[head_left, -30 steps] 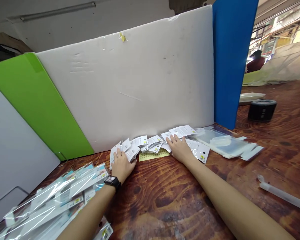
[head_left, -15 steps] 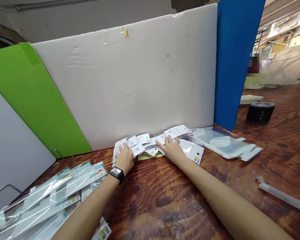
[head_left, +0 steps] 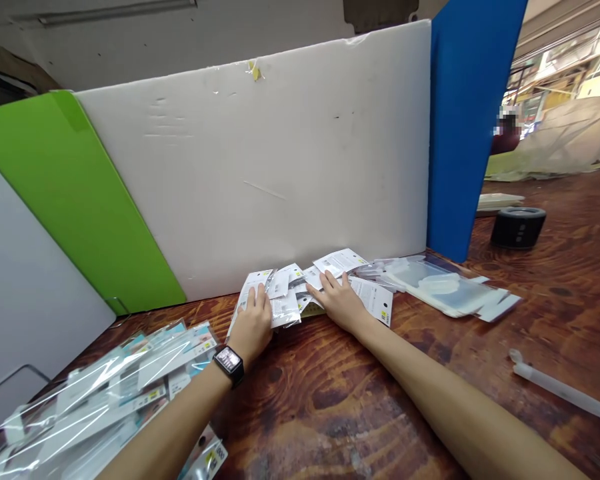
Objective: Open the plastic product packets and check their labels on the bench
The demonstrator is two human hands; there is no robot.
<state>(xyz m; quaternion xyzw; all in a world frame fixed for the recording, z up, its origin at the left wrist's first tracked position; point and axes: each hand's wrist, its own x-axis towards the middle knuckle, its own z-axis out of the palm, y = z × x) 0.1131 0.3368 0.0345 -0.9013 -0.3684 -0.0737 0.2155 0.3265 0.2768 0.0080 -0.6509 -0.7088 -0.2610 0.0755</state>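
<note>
A heap of white printed cards (head_left: pixel 286 311), some in clear film, lies against the foot of the white board (head_left: pixel 280 167). My left hand (head_left: pixel 251 328), with a black watch (head_left: pixel 229 362) on its wrist, lies on the cards at the heap's left end, fingers stretched out. On the right part of the heap rests my right hand (head_left: pixel 341 305), its fingers spread over the cards. Neither hand grips a card. A yellowish piece (head_left: pixel 312 310) shows partly beneath the cards between the hands.
Clear-wrapped packs (head_left: pixel 105 393) cover the table's left side, partly behind my left forearm. Clear plastic sleeves (head_left: pixel 440 283) lie right of the cards. A green panel (head_left: pixel 80 187) and blue panel (head_left: pixel 453 133) flank the board. A black speaker (head_left: pixel 519 227) and translucent tube (head_left: pixel 563 387) sit to the right.
The cards under my right hand have slid left together with that hand, and the heap is narrower. My left hand has straightened its fingers over the left cards.
</note>
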